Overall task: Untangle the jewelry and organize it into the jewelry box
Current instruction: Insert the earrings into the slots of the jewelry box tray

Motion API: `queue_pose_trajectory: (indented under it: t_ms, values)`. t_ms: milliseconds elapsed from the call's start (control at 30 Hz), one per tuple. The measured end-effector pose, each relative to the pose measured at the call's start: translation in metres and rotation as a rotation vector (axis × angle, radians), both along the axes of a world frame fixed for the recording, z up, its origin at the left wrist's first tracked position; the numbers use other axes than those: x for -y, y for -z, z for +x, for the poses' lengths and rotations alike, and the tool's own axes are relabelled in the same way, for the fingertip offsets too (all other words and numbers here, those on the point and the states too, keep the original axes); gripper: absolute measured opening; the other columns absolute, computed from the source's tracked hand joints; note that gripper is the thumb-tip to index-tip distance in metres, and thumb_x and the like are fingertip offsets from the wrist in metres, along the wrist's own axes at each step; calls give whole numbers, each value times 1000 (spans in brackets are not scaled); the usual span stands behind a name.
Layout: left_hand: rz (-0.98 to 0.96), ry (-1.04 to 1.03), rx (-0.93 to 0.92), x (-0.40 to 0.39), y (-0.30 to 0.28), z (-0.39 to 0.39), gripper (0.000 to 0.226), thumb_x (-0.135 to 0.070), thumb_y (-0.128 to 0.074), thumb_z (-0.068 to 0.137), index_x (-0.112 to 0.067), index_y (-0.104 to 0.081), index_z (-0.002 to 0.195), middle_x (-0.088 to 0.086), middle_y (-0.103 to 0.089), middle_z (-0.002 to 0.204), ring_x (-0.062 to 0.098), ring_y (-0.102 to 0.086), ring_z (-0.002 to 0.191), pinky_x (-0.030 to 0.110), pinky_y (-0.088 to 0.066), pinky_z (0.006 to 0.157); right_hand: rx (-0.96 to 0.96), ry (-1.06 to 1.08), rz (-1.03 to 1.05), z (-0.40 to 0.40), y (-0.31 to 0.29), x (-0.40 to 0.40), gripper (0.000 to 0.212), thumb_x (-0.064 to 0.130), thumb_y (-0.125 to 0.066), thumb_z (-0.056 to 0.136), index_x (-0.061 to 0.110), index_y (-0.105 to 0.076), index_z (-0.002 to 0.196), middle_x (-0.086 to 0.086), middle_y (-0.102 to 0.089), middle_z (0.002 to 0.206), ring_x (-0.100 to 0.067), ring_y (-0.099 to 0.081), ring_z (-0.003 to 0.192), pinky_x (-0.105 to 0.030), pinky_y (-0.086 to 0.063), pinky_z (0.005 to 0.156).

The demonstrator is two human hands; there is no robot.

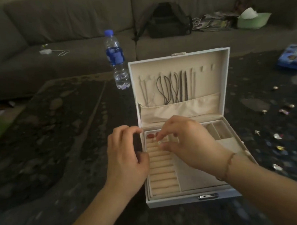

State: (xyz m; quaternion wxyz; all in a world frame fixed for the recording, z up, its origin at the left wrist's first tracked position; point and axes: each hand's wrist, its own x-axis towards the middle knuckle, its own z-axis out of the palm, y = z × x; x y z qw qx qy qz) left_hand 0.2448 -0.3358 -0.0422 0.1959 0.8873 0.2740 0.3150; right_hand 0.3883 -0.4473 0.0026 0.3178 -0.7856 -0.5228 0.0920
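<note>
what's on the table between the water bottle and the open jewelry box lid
Nothing: in the head view, only bare dark table separates the water bottle from the jewelry box lid.
</note>
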Motion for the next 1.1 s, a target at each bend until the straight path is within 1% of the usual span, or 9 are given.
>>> queue_pose_trajectory:
  t_ms: [133,400,533,667,767,833,933,1000,1100]
  values:
    - [-42,11,46,1,6,1,54,-8,-58,74,-27,-42,121,-16,-35,119,7,-40,114,23,-37,96,107,43,-26,-5,14,-16,16,43,-75,78,38,-73,93,20,-55,100,-8,-46,99,-30,-44,85]
    - [-42,15,35,2,5,1,50,-17,-48,75,-28,-39,123,-10,-40,122,10,-43,116,28,-42,99,161,110,-98,-2,24,-15,22,53,-73,76,40,-73,93,22,-54,102,-9,-43,106,-33,-34,89]
    - [-33,15,28,2,3,0,51,-15,-49,75,-25,-41,124,-6,-42,123,12,-44,116,30,-43,98,185,99,-54,-5,26,-15,19,49,-76,75,38,-74,90,23,-51,95,-13,-47,105,-34,-35,87]
    - [19,10,3,2,-1,-1,51,-12,-53,73,-20,-48,123,-1,-43,123,13,-42,116,34,-44,95,183,87,25,-4,17,-9,16,46,-79,72,37,-72,84,21,-63,90,-10,-51,97,-34,-39,82]
    - [148,31,8,3,-7,-1,48,-2,-58,72,-13,-57,118,3,-43,120,21,-43,110,38,-42,94,-48,144,159,8,-6,19,12,32,-80,77,36,-71,83,25,-62,75,3,-56,83,-11,-42,73]
    - [246,101,42,14,-14,3,43,-5,-59,71,-11,-62,113,6,-46,118,27,-45,107,36,-36,96,-96,187,250,23,-21,53,17,22,-79,78,36,-70,82,25,-65,74,7,-59,72,-4,-40,64]
    - [299,234,95,37,-30,10,28,-14,-56,78,-10,-71,102,6,-56,110,26,-48,102,28,-34,99,-67,352,282,54,-29,100,22,17,-80,76,37,-70,80,25,-69,80,3,-64,69,-6,-43,64]
    - [297,394,130,59,-42,30,20,-14,-58,83,-12,-73,95,3,-61,102,22,-52,98,28,-39,96,-55,510,188,86,-23,135,23,18,-80,75,38,-69,75,17,-71,75,-2,-67,70,-13,-47,66]
    - [175,661,84,90,-57,81,15,-14,-63,86,-17,-70,98,-5,-61,100,12,-56,97,26,-45,88,-54,652,-126,123,-4,176,30,18,-83,74,38,-62,66,14,-68,70,-6,-66,74,-18,-44,64]
